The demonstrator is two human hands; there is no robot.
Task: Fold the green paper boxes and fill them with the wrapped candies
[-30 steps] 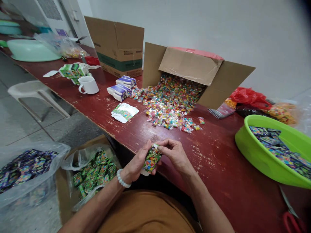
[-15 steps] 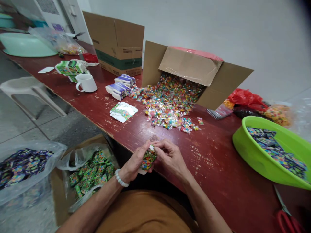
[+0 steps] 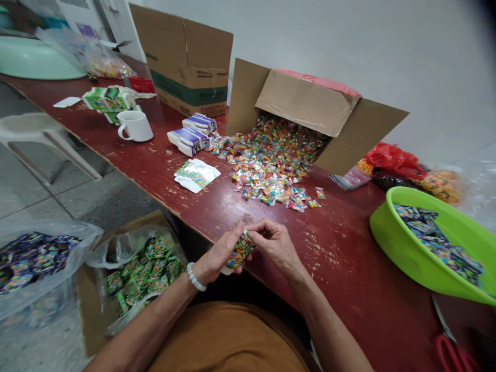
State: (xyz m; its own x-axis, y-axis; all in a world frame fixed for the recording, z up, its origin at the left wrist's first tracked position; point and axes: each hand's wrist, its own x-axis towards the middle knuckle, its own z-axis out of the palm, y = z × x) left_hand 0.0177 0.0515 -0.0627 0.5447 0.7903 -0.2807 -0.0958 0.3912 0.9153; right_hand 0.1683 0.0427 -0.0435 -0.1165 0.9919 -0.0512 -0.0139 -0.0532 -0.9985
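A small green printed carton (image 3: 238,252) sits between both hands at the near edge of the red table (image 3: 349,258). My left hand (image 3: 217,257), with a white bead bracelet on the wrist, wraps round the carton's lower part. My right hand (image 3: 271,242) pinches the carton's top flap with its fingertips. A heap of small wrapped candies (image 3: 271,165) spills from a tipped cardboard box (image 3: 310,111) just beyond the hands.
A lime green basin (image 3: 406,248) with dark packets stands at right. Flat carton blanks (image 3: 197,175), purple cartons (image 3: 191,139), a white mug (image 3: 135,126) and another cardboard box (image 3: 186,62) lie at left. A floor box of green cartons (image 3: 143,274) and red scissors (image 3: 453,351) are near.
The hands and carton have shifted slightly up and away. The right fingers have pressed closer onto the carton's top flap. The view has tilted a little.
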